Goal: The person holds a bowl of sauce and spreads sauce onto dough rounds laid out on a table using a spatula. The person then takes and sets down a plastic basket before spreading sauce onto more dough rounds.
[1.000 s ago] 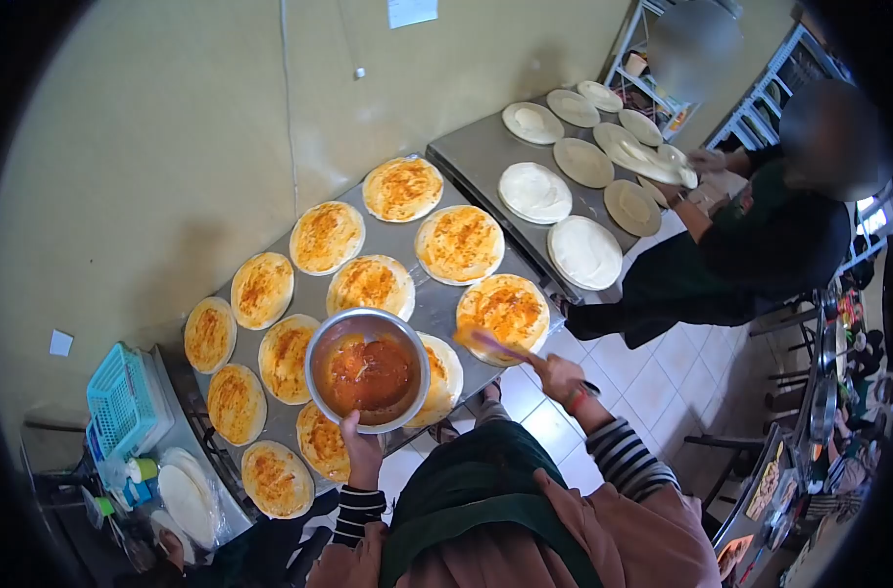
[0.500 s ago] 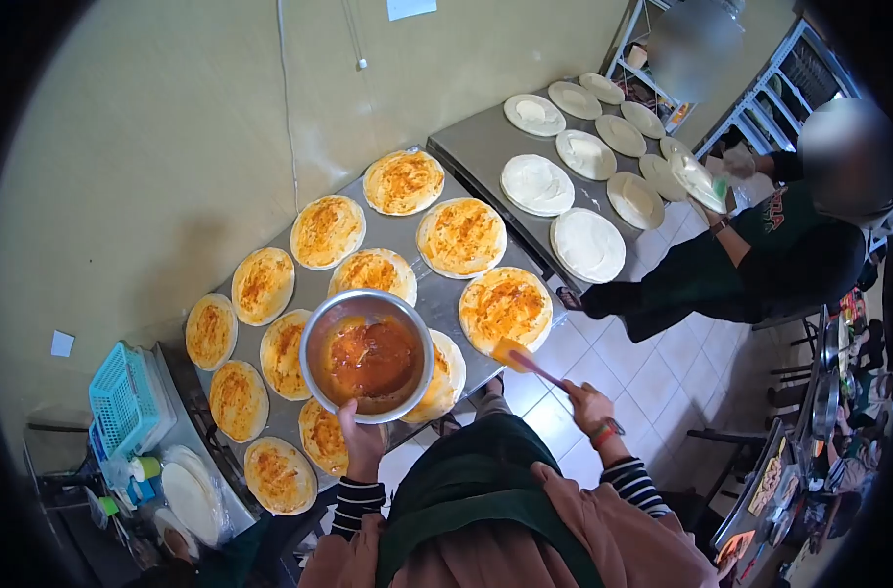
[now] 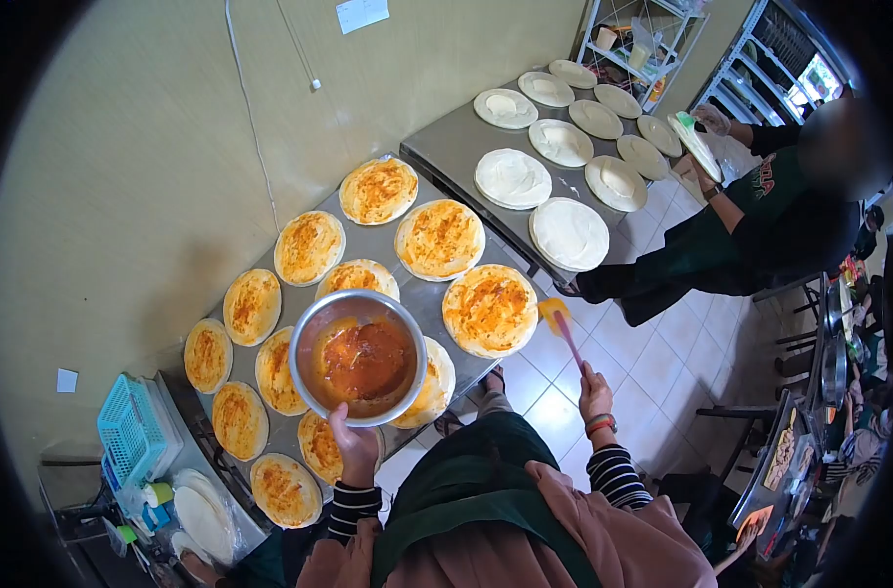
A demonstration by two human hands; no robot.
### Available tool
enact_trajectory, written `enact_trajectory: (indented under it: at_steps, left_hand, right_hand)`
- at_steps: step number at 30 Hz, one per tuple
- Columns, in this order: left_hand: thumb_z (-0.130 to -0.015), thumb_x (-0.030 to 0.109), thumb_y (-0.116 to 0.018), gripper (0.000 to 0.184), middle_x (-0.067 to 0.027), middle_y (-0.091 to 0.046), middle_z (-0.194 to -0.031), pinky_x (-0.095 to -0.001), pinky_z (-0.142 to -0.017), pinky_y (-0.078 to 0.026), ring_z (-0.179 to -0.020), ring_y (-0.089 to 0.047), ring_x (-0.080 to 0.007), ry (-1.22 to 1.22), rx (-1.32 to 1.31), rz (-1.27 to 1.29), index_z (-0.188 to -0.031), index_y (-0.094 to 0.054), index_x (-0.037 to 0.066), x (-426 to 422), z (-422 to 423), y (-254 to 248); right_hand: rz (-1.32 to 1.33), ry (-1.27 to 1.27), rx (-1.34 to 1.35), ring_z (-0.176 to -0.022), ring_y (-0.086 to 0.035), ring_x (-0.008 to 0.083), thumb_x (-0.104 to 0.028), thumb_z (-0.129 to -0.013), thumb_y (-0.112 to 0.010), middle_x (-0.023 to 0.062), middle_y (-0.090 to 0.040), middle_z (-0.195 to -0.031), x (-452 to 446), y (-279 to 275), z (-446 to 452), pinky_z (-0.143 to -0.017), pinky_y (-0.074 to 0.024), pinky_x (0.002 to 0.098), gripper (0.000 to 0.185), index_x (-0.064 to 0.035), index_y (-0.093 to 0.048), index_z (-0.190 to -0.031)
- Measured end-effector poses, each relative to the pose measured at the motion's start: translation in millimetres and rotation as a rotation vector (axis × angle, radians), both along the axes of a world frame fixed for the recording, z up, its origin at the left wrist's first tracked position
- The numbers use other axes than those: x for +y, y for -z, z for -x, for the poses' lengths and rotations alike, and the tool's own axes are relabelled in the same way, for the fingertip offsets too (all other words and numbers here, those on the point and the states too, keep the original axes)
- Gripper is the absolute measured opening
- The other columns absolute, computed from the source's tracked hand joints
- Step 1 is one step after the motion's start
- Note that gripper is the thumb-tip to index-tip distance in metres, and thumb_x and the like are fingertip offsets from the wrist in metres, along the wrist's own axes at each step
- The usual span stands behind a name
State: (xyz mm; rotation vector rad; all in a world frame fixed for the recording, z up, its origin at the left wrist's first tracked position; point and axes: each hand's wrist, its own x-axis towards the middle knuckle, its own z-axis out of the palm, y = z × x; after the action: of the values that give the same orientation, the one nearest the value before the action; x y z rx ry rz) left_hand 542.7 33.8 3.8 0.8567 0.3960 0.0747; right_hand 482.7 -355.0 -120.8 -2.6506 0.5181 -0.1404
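Note:
My left hand grips the near rim of a steel mixing bowl, held over the metal table. Orange-red sauce covers the bowl's bottom. In my right hand is a spatula with a pink handle and an orange-yellow head. Its head is raised over the floor side, just right of a sauce-smeared dough round and apart from it. Several other flat rounds with orange sauce, such as the one at the back, lie around the bowl, which partly hides some.
A second metal table bears several pale rounds, some spread with white. Beside it a co-worker holds another round and a green-headed tool. A turquoise basket stands at left, near stacked white discs. Tiled floor lies right.
My right hand has drawn the spatula away from the right-hand dough round, its head now upright and clear of it. The co-worker has lifted and tilted their round. My view has shifted slightly.

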Motion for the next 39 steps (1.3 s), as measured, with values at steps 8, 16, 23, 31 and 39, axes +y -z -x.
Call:
enact_trajectory:
  at_steps: [8, 16, 23, 31, 39]
  left_hand:
    - [-0.078, 0.029, -0.045, 0.051, -0.0107, -0.041, -0.122, -0.0395, -0.097, -0.028, -0.114, -0.039, -0.0243, -0.150, 0.023, 0.031, -0.123, -0.033, 0.006, 8.3, 5.1, -6.2]
    - [-0.078, 0.031, -0.047, 0.051, -0.0096, -0.041, -0.122, -0.0393, -0.094, -0.033, -0.113, -0.041, -0.0238, -0.260, 0.035, -0.017, -0.121, -0.034, 0.008, 25.7, 21.6, -6.8]
    - [-0.079, 0.031, -0.047, 0.048, -0.0091, -0.041, -0.121, -0.0393, -0.093, -0.034, -0.113, -0.041, -0.0234, -0.361, 0.084, -0.014, -0.121, -0.034, 0.009, 36.9, 35.1, -3.1]
    - [-0.080, 0.031, -0.047, 0.048, -0.0087, -0.039, -0.122, -0.0386, -0.096, -0.030, -0.115, -0.037, -0.0226, -0.415, 0.109, 0.041, -0.121, -0.034, 0.009, 44.5, 46.1, 8.0]
    - [-0.079, 0.030, -0.047, 0.049, -0.0079, -0.037, -0.123, -0.0392, -0.097, -0.028, -0.115, -0.035, -0.0225, -0.531, 0.118, 0.045, -0.121, -0.033, 0.010, 57.7, 65.8, 15.5]
  right_hand:
    - [0.037, -0.159, 0.095, -0.068, -0.055, 0.0302, -0.014, -0.082, -0.047, 0.0128, -0.053, -0.074, 44.3, 9.2, -41.6, -0.059, -0.0463, 0.0386, 0.031, -0.0196, -0.052, -0.112]
    - [0.031, -0.362, 0.127, -0.071, -0.057, 0.0301, -0.015, -0.082, -0.045, 0.0124, -0.055, -0.080, 81.7, -45.5, -84.5, -0.060, -0.0477, 0.0387, 0.031, -0.0192, -0.051, -0.112]
    - [-0.008, -0.116, 0.100, -0.071, -0.058, 0.0318, -0.014, -0.082, -0.044, 0.0147, -0.057, -0.082, 67.0, -51.7, -113.0, -0.061, -0.0474, 0.0397, 0.030, -0.0140, -0.053, -0.111]
    - [-0.123, -0.564, 0.093, -0.077, -0.056, 0.0359, -0.025, -0.086, -0.041, 0.0204, -0.057, -0.088, 186.3, -31.2, -192.5, -0.067, -0.0456, 0.0431, 0.032, -0.0132, -0.049, -0.114]
    - [0.030, -0.639, 0.188, -0.067, -0.056, 0.0368, -0.025, -0.087, -0.038, 0.0218, -0.057, -0.076, 174.8, -15.6, -170.5, -0.060, -0.0461, 0.0453, 0.031, -0.0151, -0.046, -0.116]
